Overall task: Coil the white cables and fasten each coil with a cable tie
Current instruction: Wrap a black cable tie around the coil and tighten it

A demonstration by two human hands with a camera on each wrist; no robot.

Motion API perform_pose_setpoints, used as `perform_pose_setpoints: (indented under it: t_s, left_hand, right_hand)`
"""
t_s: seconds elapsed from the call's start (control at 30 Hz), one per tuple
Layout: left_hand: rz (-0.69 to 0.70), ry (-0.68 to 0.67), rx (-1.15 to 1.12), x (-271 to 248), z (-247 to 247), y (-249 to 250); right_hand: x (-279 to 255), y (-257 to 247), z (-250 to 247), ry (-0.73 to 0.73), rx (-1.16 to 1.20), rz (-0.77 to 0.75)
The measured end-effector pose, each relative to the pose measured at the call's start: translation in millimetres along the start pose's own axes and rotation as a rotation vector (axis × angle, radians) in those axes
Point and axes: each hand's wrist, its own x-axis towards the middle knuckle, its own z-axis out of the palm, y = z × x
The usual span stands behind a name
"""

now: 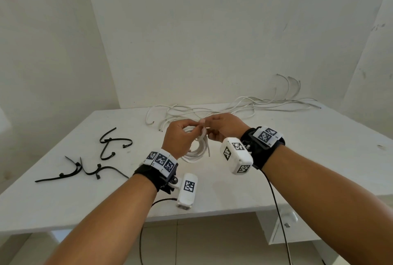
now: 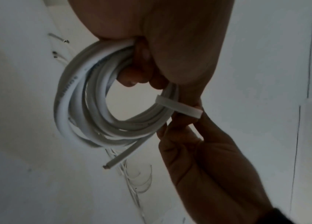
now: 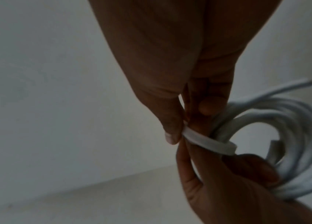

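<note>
Above the middle of the table my left hand (image 1: 187, 137) holds a coil of flat white cable (image 1: 198, 149), its fingers (image 2: 138, 72) curled through the loop. One cut cable end (image 2: 113, 162) hangs free below the coil. A flat white strip (image 2: 180, 108) crosses the coil's strands; whether it is a tie or a cable end I cannot tell. My right hand (image 1: 212, 130) pinches that strip (image 3: 205, 141) between thumb and forefinger (image 3: 172, 133), right beside the left thumb (image 3: 185, 163). The coil (image 3: 295, 121) is blurred in the right wrist view.
Several black cable ties (image 1: 89, 158) lie scattered on the left of the white table (image 1: 297, 169). A tangle of loose white cables (image 1: 244, 107) spreads along the table's back edge by the wall. Walls close in on the left and right.
</note>
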Motion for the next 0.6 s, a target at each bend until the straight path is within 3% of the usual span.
perform_pose_setpoints:
  t_s: [0.1, 0.3, 0.43, 0.6]
  left_hand:
    - [-0.078, 0.007, -0.127, -1.8, 0.5, 5.9]
    - [-0.024, -0.055, -0.095, -7.6, 1.5, 2.2]
    - [-0.014, -0.094, -0.084, -12.8, 1.2, -3.5]
    - [-0.126, -0.086, -0.232, -16.7, 5.4, -10.4]
  right_hand:
    - [0.9, -4.4, -3.3, -0.014, 0.212, 0.114]
    - [0.7, -17.0, -16.0, -0.112, 0.029, 0.282]
    - [4.8, -11.7, -17.2, 0.059, 0.033, 0.253]
    - [7.1, -5.9, -2.5, 0.207, 0.102, 0.199]
